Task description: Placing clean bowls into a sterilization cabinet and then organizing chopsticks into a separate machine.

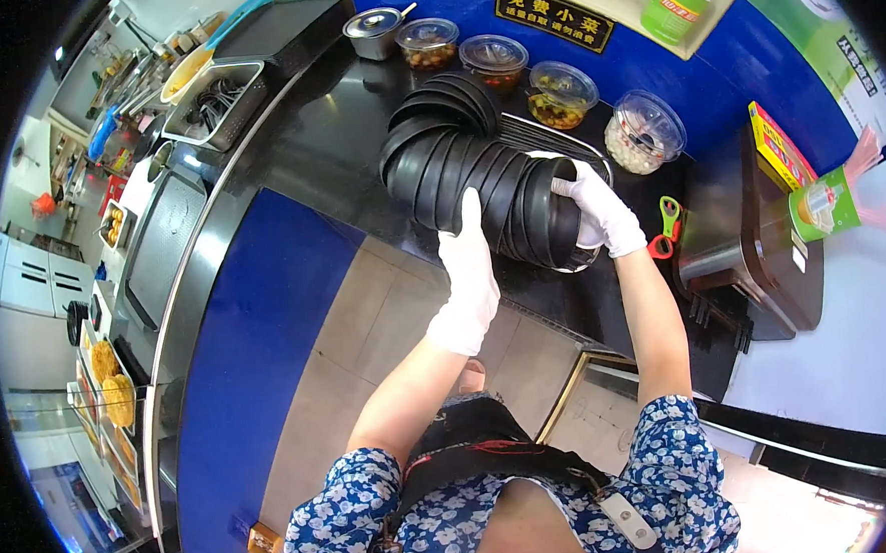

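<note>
Black bowls (475, 177) lie nested on their sides in a long curving stack on a black countertop (308, 148). My left hand (471, 282), in a white glove, presses its thumb against the near side of the stack; its other fingers are hidden. At the stack's right end, my right hand (597, 204), also gloved, grips the end bowl, thumb at the rim. A metal wire rack (555, 129) shows behind and under this end. More bowls curl back at the far left of the stack.
Lidded clear tubs of food (565, 93) line the blue wall behind the bowls. Right of my right hand lie green and red scissors (666, 227) and a brown box (743, 261). Leftward, a metal-edged counter (206, 206) carries a steel basket of utensils (216, 100).
</note>
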Demonstrator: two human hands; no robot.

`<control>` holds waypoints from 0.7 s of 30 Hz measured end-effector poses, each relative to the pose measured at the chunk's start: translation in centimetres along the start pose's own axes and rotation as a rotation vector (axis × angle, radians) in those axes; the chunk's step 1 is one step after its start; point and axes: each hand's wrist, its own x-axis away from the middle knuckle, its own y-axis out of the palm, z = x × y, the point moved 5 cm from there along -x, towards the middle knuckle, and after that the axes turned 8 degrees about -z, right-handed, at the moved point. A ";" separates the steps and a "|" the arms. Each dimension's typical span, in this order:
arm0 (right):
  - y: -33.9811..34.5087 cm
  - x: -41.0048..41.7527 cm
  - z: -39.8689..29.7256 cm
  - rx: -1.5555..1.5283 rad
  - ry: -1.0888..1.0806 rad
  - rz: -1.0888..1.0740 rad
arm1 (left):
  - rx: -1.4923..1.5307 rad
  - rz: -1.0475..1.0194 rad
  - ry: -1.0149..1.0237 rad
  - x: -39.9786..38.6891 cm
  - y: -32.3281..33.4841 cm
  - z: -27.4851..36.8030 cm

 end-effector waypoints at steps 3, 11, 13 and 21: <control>-0.4 -0.4 1.0 -0.076 -0.018 -0.039 | 0.033 -0.034 -0.084 -0.2 0.0 -0.7; -0.6 1.9 -0.4 0.336 -0.187 -0.037 | 0.168 0.034 -0.117 1.5 0.2 -1.9; -0.3 3.1 -1.2 0.446 -0.218 0.030 | 0.165 0.056 -0.140 2.4 0.5 -1.8; 0.3 6.0 -1.7 0.340 -0.197 0.104 | 0.320 -0.186 -0.042 4.6 1.7 -0.5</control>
